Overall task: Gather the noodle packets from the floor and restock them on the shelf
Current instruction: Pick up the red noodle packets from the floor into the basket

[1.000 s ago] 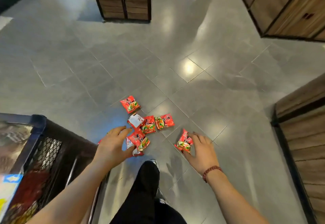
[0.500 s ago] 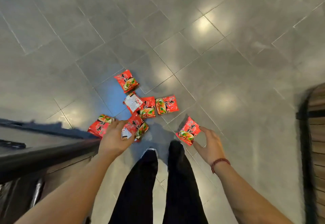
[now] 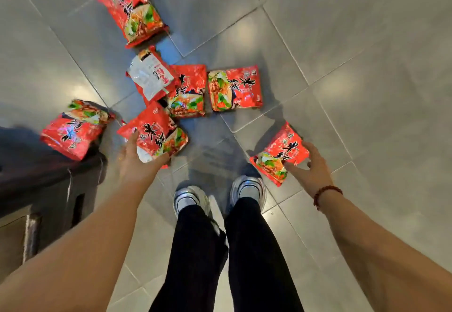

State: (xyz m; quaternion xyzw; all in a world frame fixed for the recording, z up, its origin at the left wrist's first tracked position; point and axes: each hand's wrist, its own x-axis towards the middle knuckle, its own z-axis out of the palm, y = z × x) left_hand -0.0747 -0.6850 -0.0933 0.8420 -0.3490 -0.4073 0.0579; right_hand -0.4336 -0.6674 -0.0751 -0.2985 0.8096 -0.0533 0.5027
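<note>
Several red noodle packets lie on the grey tiled floor in front of my feet. My left hand grips the near packet of the middle cluster, with a second packet partly hidden beneath it. My right hand holds a separate packet at the right, fingers on its near edge. Loose packets lie at the far top, face down in the middle, beside it, to its right, and at the left. No shelf is in view.
A dark cart or basket frame stands at the left, close to the left packet. My two shoes and black trouser legs are just behind the packets. Grey floor tiles stretch to the right and far side.
The view has dropped much closer to the floor and the packets look larger. Both hands have closed on their packets, the left on the cluster's near one, the right on the separate one.
</note>
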